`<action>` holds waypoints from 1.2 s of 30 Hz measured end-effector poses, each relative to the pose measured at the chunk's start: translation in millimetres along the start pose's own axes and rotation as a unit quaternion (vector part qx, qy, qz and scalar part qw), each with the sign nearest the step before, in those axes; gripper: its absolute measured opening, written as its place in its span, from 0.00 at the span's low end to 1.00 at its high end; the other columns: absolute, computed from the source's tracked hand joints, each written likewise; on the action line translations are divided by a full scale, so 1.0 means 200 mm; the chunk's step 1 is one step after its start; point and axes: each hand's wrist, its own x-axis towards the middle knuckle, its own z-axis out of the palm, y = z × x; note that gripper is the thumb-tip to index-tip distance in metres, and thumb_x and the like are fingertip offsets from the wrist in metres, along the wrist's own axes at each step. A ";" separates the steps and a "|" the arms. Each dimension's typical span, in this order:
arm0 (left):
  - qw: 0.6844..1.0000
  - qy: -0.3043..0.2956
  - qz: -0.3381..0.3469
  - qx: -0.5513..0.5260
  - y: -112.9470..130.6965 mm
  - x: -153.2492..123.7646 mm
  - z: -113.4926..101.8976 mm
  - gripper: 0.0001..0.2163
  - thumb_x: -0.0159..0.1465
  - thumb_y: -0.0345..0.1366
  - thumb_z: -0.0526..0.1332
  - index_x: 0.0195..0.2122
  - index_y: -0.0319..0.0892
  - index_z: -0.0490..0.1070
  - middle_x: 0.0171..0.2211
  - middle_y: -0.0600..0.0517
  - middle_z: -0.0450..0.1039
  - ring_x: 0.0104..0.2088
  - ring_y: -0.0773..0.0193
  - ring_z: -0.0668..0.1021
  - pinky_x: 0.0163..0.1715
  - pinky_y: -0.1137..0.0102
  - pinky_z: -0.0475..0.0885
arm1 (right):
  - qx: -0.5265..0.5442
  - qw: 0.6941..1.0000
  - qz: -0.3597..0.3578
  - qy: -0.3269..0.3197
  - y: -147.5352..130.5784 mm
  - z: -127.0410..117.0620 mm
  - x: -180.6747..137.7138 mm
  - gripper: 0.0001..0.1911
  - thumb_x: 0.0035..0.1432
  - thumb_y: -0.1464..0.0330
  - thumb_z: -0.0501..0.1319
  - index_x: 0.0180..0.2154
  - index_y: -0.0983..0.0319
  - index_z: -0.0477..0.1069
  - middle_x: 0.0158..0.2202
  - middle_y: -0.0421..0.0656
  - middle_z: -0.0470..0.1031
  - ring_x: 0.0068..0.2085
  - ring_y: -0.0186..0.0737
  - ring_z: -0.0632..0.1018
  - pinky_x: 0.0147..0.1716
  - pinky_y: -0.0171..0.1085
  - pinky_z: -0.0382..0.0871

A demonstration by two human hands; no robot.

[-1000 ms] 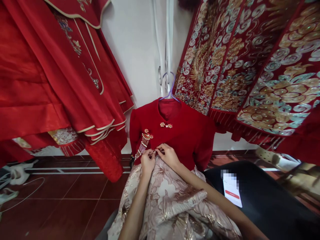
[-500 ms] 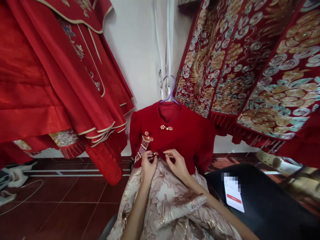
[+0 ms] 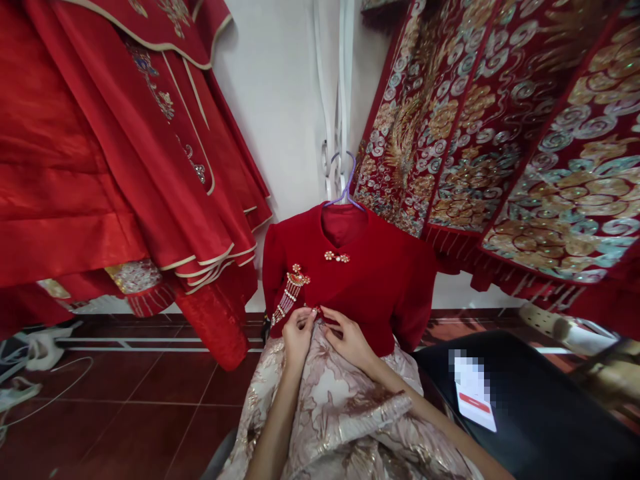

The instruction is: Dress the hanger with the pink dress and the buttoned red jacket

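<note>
A small red jacket [image 3: 370, 273] hangs on a purple hanger [image 3: 345, 187] against the white wall, above a pink and gold brocade skirt [image 3: 340, 407]. A pearl clasp [image 3: 336, 257] sits at its collar and a beaded tassel brooch [image 3: 290, 290] hangs at its left chest. My left hand [image 3: 297, 333] and my right hand [image 3: 347, 337] meet at the jacket's lower front edge, fingers pinched on a small pearl button [image 3: 315, 311] there.
Red embroidered robes [image 3: 125, 147] hang at the left, heavily gold-embroidered red panels [image 3: 500, 133] at the right. A black chair [image 3: 530, 407] with a phone [image 3: 475, 395] on it stands at lower right. Dark red floor tiles [image 3: 125, 413] lie at lower left, with white cables [image 3: 30, 373].
My hands were apart half a second ago and have come back together on the button at the jacket's hem. The view has shifted slightly.
</note>
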 end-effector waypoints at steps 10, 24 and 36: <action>1.000 0.023 0.013 -0.011 0.02 -0.02 -0.01 0.11 0.56 0.42 0.66 0.35 0.40 0.72 0.33 0.49 0.77 0.35 0.64 0.79 0.40 0.68 0.75 | 0.001 1.000 -0.020 -0.017 -0.05 -0.01 0.00 0.24 0.57 0.73 0.57 0.56 0.59 0.66 0.54 0.45 0.71 0.53 0.40 0.74 0.50 0.43 0.73; 0.971 -0.113 -0.120 -0.171 0.09 0.01 -0.02 0.18 0.59 0.49 0.60 0.24 0.37 0.74 0.24 0.47 0.77 0.26 0.62 0.79 0.31 0.67 0.74 | -0.103 0.992 -0.024 0.073 -0.06 0.00 -0.01 0.25 0.51 0.73 0.59 0.52 0.59 0.62 0.33 0.38 0.68 0.33 0.34 0.72 0.36 0.34 0.69; 0.930 -0.004 -0.122 -0.346 0.36 0.27 0.11 0.15 0.58 0.42 0.64 0.45 0.41 0.75 0.52 0.44 0.73 0.50 0.60 0.77 0.50 0.65 0.71 | -0.123 0.981 -0.020 0.148 -0.08 0.00 -0.03 0.12 0.48 0.75 0.56 0.37 0.59 0.67 0.20 0.30 0.53 0.21 0.30 0.61 0.25 0.29 0.58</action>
